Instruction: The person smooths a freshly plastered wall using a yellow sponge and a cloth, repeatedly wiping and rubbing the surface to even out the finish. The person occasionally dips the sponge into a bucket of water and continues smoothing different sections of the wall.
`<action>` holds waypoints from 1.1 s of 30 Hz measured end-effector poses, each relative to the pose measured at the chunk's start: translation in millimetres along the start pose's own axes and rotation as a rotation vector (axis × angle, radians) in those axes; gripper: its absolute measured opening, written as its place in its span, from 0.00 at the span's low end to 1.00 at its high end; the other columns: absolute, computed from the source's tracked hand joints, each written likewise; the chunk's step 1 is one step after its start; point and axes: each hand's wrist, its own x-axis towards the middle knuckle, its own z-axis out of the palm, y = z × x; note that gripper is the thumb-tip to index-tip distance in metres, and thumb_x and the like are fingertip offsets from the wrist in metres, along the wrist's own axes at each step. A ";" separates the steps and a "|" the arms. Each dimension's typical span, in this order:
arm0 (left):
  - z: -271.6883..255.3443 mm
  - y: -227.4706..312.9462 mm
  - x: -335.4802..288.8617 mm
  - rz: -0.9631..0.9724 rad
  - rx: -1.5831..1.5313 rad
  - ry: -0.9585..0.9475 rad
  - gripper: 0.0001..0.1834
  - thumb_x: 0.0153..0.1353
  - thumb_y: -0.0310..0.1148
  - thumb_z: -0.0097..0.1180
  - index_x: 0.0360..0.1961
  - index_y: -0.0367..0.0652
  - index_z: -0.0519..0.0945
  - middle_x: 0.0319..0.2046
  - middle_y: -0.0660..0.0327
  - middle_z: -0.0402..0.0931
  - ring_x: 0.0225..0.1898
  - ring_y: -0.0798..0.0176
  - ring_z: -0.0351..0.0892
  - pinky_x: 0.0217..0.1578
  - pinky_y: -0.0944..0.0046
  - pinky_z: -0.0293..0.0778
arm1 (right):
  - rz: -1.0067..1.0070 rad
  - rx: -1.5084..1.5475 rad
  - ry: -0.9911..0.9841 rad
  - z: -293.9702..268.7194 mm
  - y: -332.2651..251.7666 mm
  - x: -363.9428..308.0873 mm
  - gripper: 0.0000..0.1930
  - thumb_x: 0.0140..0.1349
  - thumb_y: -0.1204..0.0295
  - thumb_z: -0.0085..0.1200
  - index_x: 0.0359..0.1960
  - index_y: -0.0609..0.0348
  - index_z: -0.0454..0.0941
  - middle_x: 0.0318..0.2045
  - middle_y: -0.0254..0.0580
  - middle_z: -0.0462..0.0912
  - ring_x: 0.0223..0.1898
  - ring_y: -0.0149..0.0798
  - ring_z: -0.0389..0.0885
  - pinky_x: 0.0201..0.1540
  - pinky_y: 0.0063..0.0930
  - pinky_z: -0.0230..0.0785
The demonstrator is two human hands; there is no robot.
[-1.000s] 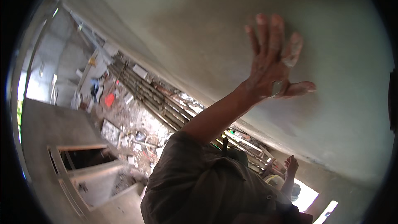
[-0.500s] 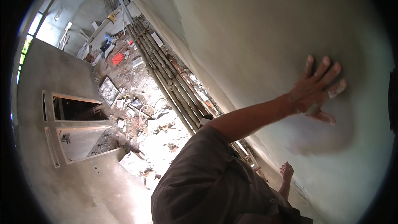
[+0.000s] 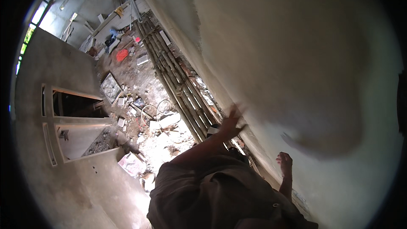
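Note:
My left hand (image 3: 231, 122) is off the wall, beside its lower part and over the bamboo poles. Motion blurs it, but its fingers look stretched and the thumb stands apart; nothing shows in it. Lower right, my right hand (image 3: 285, 163) is held up near the wall's foot, its fingers curled in, with no object visible in it. The plastered wall (image 3: 271, 51) fills the right side. A darker, damp-looking patch (image 3: 335, 140) with a curved lower edge spreads across it.
A bundle of bamboo poles (image 3: 171, 78) lies along the wall's foot. Rubble, a red bag (image 3: 122, 55), a framed panel (image 3: 111, 88) and a looped hose (image 3: 149, 115) litter the ground. At left stands another grey wall (image 3: 85, 186) with framed window openings (image 3: 80, 123).
My left hand has come off the wall, where it lay spread on the damp patch, and swung left and down toward my body. My right hand has shifted slightly left and up.

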 end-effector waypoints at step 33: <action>-40.8 -223.3 -321.8 -1.070 0.177 0.492 0.31 0.60 0.52 0.49 0.52 0.33 0.75 0.50 0.39 0.74 0.56 0.43 0.71 0.57 0.53 0.66 | -0.090 -0.292 -0.386 101.5 -78.3 85.2 0.23 0.61 0.54 0.54 0.45 0.64 0.77 0.34 0.41 0.82 0.33 0.35 0.82 0.34 0.27 0.71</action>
